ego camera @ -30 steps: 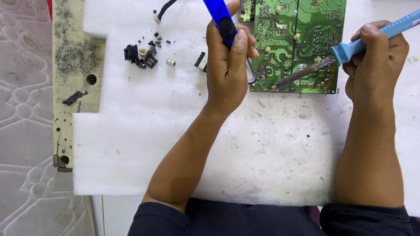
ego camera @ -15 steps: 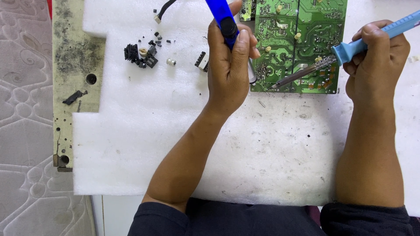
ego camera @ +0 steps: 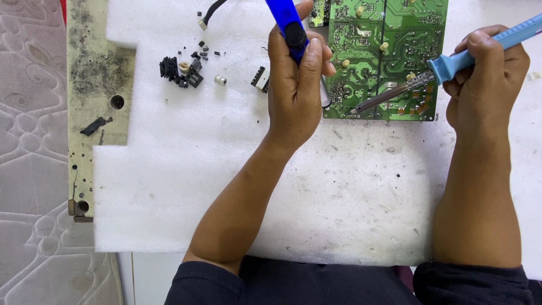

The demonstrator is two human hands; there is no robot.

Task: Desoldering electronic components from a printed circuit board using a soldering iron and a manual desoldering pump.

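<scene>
- While the head view looked straight down, the left hand [ego camera: 296,93] was closed in a full grip round a dark blue pump-style tool [ego camera: 288,25], its thumb lying by the black button, and its lower end ran down behind the fingers to the left edge of the green circuit board [ego camera: 389,56].
- The right hand [ego camera: 485,73] was closed, pen-fashion, round the light blue handle of a soldering iron [ego camera: 451,62], whose metal tip reached down and left to the board's lower part, near its front edge.
- The board lay solder side up at the far side of a white foam sheet [ego camera: 226,186], between the two hands; nothing visible clamped it, so a push from either tool could, I judged, have slid it and dragged the tip across neighbouring joints.
- The foam itself looked the main hazard: if the hot tip had slipped off the board's front edge, it would likely have melted or scorched the sheet.
- The left fingers sat near the iron's shaft, so a slip of either hand could have meant a burn.
- Small black parts [ego camera: 180,70] and a little transformer-like piece [ego camera: 259,79] lay loose left of the left hand; a sweep of that forearm could have scattered them toward the stained worktop [ego camera: 96,68].
</scene>
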